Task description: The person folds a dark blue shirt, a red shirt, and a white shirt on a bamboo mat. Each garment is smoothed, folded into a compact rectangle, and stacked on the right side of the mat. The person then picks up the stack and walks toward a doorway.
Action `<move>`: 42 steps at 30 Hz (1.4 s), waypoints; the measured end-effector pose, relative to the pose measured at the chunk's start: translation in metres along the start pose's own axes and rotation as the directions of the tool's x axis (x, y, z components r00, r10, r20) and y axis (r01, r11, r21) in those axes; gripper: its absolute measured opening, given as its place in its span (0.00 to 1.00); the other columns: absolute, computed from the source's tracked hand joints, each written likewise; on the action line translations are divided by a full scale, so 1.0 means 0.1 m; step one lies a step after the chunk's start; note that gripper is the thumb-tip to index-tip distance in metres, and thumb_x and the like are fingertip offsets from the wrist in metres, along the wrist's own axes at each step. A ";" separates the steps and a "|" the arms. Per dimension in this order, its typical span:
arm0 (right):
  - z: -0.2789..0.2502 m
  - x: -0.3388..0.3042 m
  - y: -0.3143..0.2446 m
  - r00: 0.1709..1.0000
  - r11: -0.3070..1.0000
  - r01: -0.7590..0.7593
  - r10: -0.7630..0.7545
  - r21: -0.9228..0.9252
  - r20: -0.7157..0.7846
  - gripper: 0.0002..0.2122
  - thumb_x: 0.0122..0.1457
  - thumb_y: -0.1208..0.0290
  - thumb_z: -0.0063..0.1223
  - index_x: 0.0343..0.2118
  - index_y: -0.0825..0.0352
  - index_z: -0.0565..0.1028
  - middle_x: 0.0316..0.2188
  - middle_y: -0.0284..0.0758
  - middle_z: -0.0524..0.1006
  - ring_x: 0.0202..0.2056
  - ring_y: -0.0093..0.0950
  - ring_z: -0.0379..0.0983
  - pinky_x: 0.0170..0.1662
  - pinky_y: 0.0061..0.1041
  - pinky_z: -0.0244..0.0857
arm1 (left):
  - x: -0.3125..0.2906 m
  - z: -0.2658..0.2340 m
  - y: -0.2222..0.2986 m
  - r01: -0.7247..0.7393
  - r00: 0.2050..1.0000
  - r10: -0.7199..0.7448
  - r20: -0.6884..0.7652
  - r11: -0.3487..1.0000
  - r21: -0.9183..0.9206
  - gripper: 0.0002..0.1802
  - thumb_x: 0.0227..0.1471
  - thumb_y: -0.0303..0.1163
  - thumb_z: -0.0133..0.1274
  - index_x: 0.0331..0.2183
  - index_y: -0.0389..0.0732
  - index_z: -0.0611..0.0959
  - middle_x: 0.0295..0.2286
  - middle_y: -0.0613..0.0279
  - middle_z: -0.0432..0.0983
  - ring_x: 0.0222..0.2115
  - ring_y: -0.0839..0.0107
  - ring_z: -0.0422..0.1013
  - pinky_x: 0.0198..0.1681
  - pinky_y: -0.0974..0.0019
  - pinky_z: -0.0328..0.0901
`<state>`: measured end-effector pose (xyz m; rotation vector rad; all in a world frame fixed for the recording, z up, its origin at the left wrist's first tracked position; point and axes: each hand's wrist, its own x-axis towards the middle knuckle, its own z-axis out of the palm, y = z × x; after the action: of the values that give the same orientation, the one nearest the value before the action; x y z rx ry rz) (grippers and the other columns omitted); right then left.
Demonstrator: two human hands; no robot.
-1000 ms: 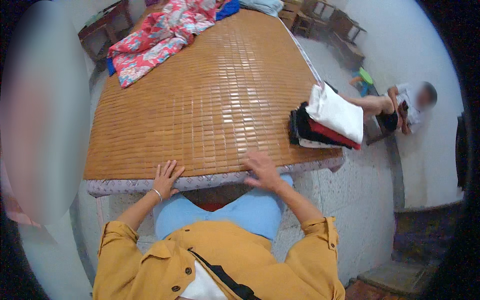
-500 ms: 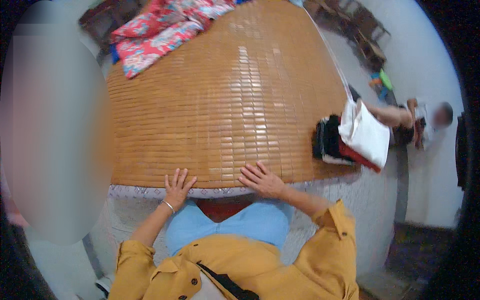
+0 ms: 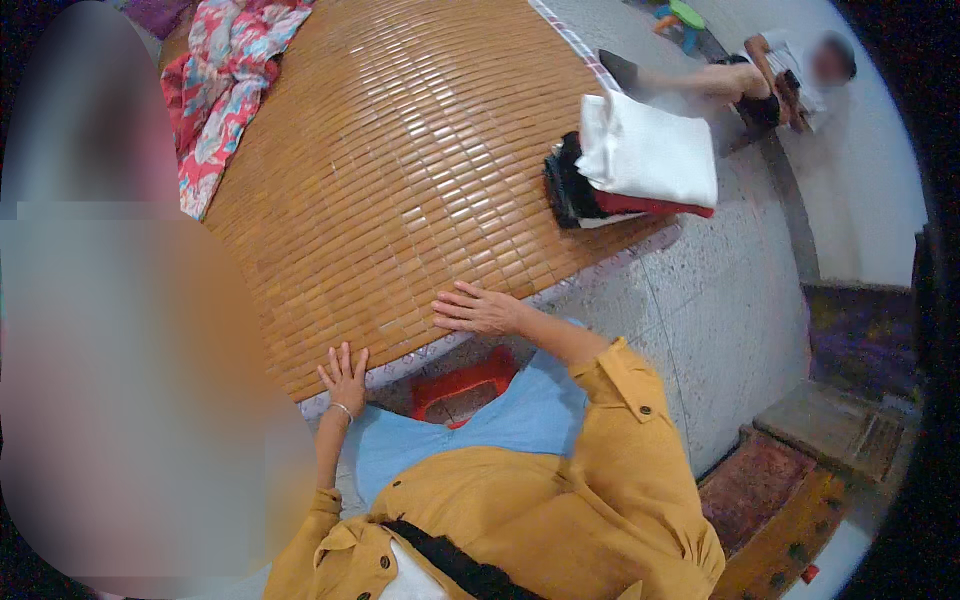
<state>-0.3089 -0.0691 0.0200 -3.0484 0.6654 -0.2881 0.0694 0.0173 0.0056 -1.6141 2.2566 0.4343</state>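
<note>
My left hand point(image 3: 345, 378) rests with spread fingers on the near edge of the brown bamboo mat point(image 3: 390, 170), a bracelet at its wrist. Further right, my right hand point(image 3: 482, 309) lies on the mat close to the same edge, its fingers stretched out. Neither hand holds anything. A stack of folded clothes sits at the mat's right corner: a white folded cloth point(image 3: 655, 150) on top, a red one point(image 3: 655, 207) beneath, and black ones point(image 3: 568, 185) at the side. A crumpled red floral cloth point(image 3: 222, 90) lies on the far left of the mat.
Under the bed edge, a red plastic stool point(image 3: 465, 385) shows between my knees. Another person point(image 3: 785, 85) sits by the wall at the far right. A green stool point(image 3: 687, 14) stands beyond. A dark red mat point(image 3: 755, 490) lies at lower right. The left side is blurred.
The view has turned to the right, so the bed and clothes stack sit further left in it. My hands stay on the mat's edge, fingers still spread.
</note>
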 end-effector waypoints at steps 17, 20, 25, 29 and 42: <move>-1.13 -1.36 0.09 -0.230 -0.021 -0.044 0.973 0.999 0.010 0.07 0.58 0.71 0.45 0.29 0.70 0.71 0.22 0.31 0.74 0.23 0.19 0.70 0.25 0.18 0.66 | 0.51 -1.94 2.05 -0.309 0.918 0.381 0.111 0.862 -0.402 0.29 0.44 0.34 0.54 0.50 0.46 0.68 0.45 0.46 0.68 0.46 0.51 0.64 0.48 0.57 0.60; -1.67 -1.75 0.58 -0.449 -0.054 0.269 0.877 0.962 0.174 0.07 0.58 0.71 0.45 0.33 0.69 0.70 0.26 0.32 0.73 0.24 0.20 0.70 0.25 0.18 0.67 | 0.92 -2.28 2.78 -0.317 0.948 0.282 -0.145 0.843 -0.435 0.29 0.43 0.32 0.55 0.49 0.42 0.68 0.43 0.45 0.69 0.44 0.50 0.65 0.47 0.57 0.60; -1.84 -2.09 1.03 -0.597 -0.127 0.234 0.764 0.964 0.246 0.10 0.56 0.68 0.50 0.35 0.70 0.69 0.29 0.33 0.73 0.26 0.19 0.69 0.24 0.17 0.67 | 1.46 -2.98 3.74 -0.565 0.776 0.374 -0.508 0.770 -0.295 0.25 0.40 0.31 0.57 0.44 0.42 0.71 0.41 0.51 0.66 0.44 0.52 0.61 0.47 0.56 0.59; -1.79 -2.11 1.21 -0.673 -0.155 0.356 0.642 0.922 0.368 0.14 0.52 0.66 0.56 0.36 0.70 0.68 0.29 0.33 0.72 0.27 0.20 0.69 0.22 0.17 0.67 | 1.88 -3.27 4.12 -0.631 0.698 0.512 -0.501 0.770 -0.092 0.30 0.35 0.28 0.59 0.45 0.45 0.71 0.41 0.52 0.64 0.43 0.53 0.61 0.47 0.54 0.57; -1.98 -2.08 1.50 -0.696 -0.246 0.141 0.664 0.959 0.273 0.12 0.53 0.63 0.53 0.29 0.69 0.70 0.20 0.32 0.70 0.18 0.22 0.66 0.17 0.23 0.63 | 2.40 -3.43 4.26 -0.675 0.731 0.672 -0.118 0.738 0.022 0.27 0.36 0.19 0.52 0.43 0.45 0.69 0.33 0.51 0.66 0.34 0.53 0.64 0.38 0.56 0.64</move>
<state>-0.5920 -0.1137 0.1707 0.0737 1.8843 -1.7645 -0.4381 -0.2016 0.2321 -0.7672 2.9014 0.5413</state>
